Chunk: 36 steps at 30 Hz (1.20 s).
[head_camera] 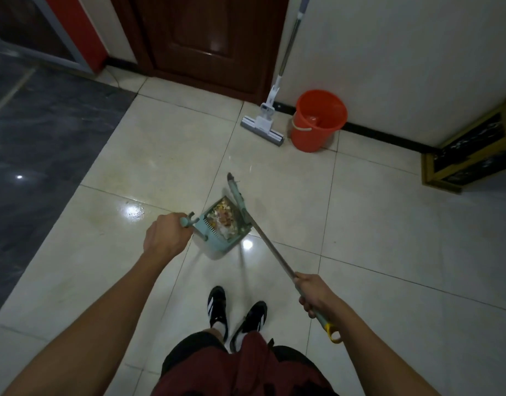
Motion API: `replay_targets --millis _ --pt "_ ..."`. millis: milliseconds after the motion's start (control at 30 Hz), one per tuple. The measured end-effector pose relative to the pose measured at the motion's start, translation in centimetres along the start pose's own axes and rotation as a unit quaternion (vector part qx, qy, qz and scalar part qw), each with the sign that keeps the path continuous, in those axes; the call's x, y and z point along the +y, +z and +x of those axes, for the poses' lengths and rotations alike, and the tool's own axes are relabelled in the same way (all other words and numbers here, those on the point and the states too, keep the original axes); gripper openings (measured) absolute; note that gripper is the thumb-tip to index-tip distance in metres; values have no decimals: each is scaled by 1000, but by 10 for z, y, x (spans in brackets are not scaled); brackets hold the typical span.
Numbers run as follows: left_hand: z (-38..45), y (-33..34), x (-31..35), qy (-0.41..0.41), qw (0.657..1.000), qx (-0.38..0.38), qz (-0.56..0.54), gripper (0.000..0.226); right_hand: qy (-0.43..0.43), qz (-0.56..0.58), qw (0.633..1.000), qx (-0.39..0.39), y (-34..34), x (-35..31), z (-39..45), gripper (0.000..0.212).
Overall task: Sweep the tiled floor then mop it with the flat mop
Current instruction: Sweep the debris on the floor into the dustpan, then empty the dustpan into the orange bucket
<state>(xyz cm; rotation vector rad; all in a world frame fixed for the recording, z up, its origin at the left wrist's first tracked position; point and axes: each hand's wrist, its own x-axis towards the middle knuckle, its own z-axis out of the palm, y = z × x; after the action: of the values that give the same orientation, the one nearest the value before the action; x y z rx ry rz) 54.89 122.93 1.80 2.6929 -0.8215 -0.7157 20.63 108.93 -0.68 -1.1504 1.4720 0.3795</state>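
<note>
My left hand (pixel 163 235) grips dustpan (pixel 224 224) handle, litter inside; my right hand (pixel 313 292) wraps broom (pixel 267 241) pole. Flat mop (pixel 263 125) leans on wall beside bucket (pixel 317 120).

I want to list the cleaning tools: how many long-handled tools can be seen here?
3. The flat mop leans against the wall beside the orange bucket; the broom and the dustpan are held in the hands.

Left hand (pixel 163 237) gripping dustpan (pixel 224 224), right hand (pixel 313 292) gripping broom (pixel 270 247)
</note>
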Motion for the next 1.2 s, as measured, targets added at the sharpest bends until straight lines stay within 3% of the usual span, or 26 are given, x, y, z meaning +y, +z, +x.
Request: replay_targets --millis 233,400,667,967,1200 --pt "23 -14 27 51 999 0 -7 17 -26 38 998 53 -7 -15 -15 41" --pt "43 -21 49 87 996 0 0 8 -29 89 992 84 -11 -17 -22 42" --pt "72 -36 110 149 989 4 18 14 -31 189 970 149 -32 -21 -17 20" --pt "108 -55 222 186 982 35 -11 18 -23 260 949 180 -127 -40 19 21" --pt "126 -75 315 186 979 81 -32 15 -36 244 953 175 -218 -66 53 18"
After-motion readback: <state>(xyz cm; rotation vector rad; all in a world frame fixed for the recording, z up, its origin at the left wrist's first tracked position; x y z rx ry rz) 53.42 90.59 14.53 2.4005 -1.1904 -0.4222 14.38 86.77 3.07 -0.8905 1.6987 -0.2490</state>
